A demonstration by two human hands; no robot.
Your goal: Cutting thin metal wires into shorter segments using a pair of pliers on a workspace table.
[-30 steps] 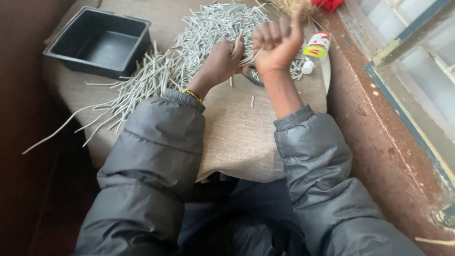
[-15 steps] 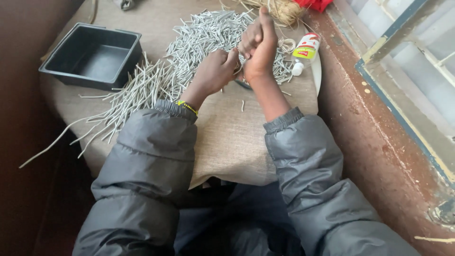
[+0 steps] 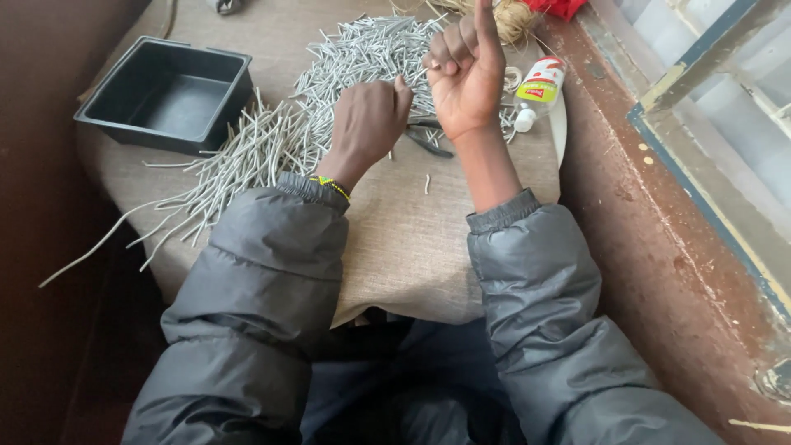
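Note:
My left hand [image 3: 367, 124] rests knuckles-up on the burlap cloth [image 3: 412, 247], its fingers curled at the edge of a pile of short grey sticks [image 3: 362, 53]. What its fingers hold is hidden. My right hand [image 3: 465, 74] is raised above the pile with the palm toward me, fingers folded and the index finger pointing up. I see nothing in it. A dark scissor-like tool [image 3: 428, 142] lies on the cloth between the two wrists. One short stick piece [image 3: 426, 183] lies alone nearer to me.
Longer grey sticks [image 3: 239, 161] fan out to the left, over the table edge. A black plastic tray [image 3: 165, 95] stands at the far left. A glue bottle [image 3: 540, 82], its white cap [image 3: 525, 120] and a raffia bundle [image 3: 511, 16] lie at the right, by a window frame [image 3: 700, 156].
My right hand came down to meet the left over the pile, then lifted again with its index finger up. The left hand stayed on the sticks.

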